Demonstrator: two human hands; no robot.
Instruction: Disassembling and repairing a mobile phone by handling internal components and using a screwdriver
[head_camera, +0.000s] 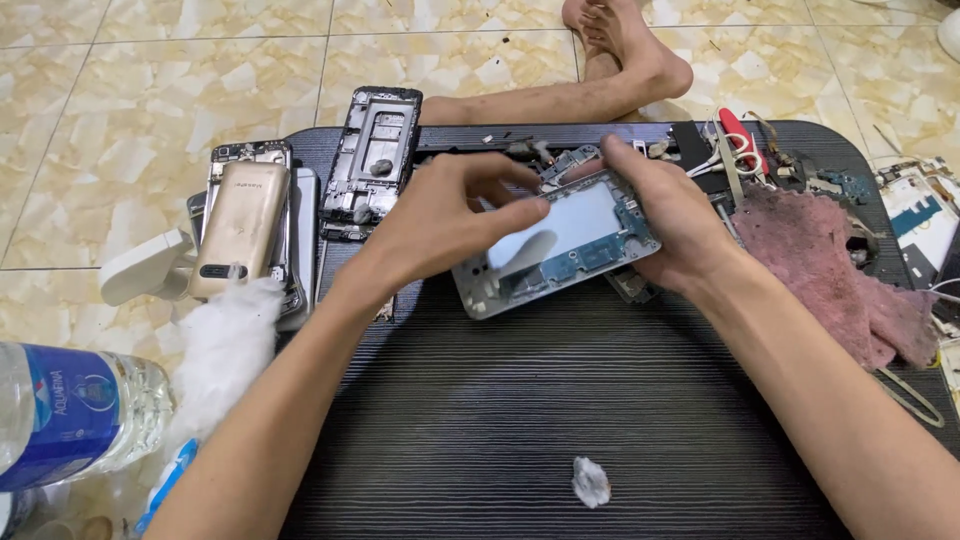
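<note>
both hands hold an opened phone frame (560, 240) above the dark worktop (520, 420), the right hand (670, 215) grasping its right edge, the left hand (440, 220) pinching its far left side.

Blue label wraps clear plastic bottle (70, 415), btm left on floor; no screens lit.

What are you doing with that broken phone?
A person sitting on the floor holds an opened phone frame over a dark low table. The right hand grips its far end, and the left hand steadies the near side with its fingers on it. A gold phone, a pink cloth and cotton wads lie around.
</note>
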